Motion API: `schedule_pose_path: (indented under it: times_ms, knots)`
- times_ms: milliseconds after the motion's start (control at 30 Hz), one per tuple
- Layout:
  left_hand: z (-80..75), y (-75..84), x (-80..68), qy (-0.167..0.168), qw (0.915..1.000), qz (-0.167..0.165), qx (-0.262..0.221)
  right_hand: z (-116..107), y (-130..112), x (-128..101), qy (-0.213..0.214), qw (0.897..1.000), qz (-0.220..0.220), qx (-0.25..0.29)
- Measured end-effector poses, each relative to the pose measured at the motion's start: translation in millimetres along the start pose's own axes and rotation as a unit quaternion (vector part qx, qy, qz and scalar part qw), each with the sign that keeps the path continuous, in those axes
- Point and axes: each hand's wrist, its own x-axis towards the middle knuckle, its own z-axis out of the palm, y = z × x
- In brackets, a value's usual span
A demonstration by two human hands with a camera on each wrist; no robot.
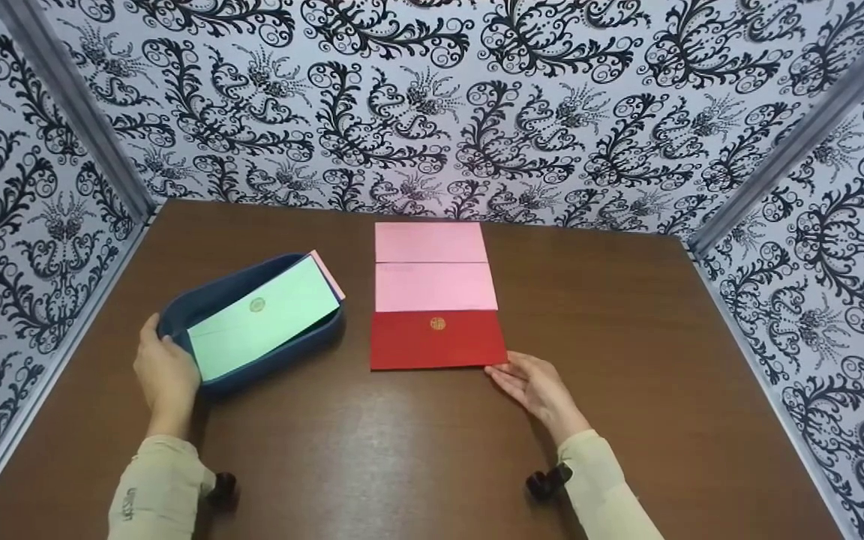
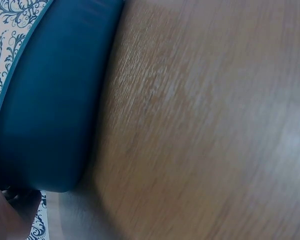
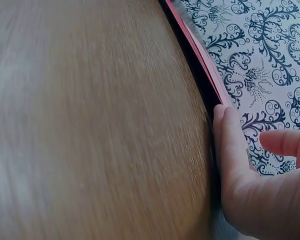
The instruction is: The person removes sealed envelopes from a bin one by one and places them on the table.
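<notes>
Gripping the near end of the blue tray, the left hand curls round its rim; a green envelope leans inside over a pink one. The right hand, fingers loose, touches the red envelope's near corner, mid-table. Two pink sheets lie just behind it.

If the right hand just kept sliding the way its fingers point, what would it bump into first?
Most likely the red envelope. The right hand lies open on the table, fingers aimed up and left at the envelope's near right corner, and the fingertips look to be at its edge already.
</notes>
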Motion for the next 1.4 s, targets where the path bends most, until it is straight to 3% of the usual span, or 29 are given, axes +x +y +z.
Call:
schedule_pose_path:
  times_ms: [200,700,1400]
  knots:
    - [0.4,0.5,-1.7,0.014,0.9999,0.01,0.003,-4,-2,-3,-0.019,1.0,-0.001,-0.017]
    - [0.7,-1.2,-0.1,0.006,1.0,0.004,0.0,-12,-7,-6,-0.021,0.998,0.005,-0.051]
    - [0.4,0.1,0.6,0.006,1.0,-0.003,0.004,-18,-10,-6,-0.027,0.998,0.008,-0.051]
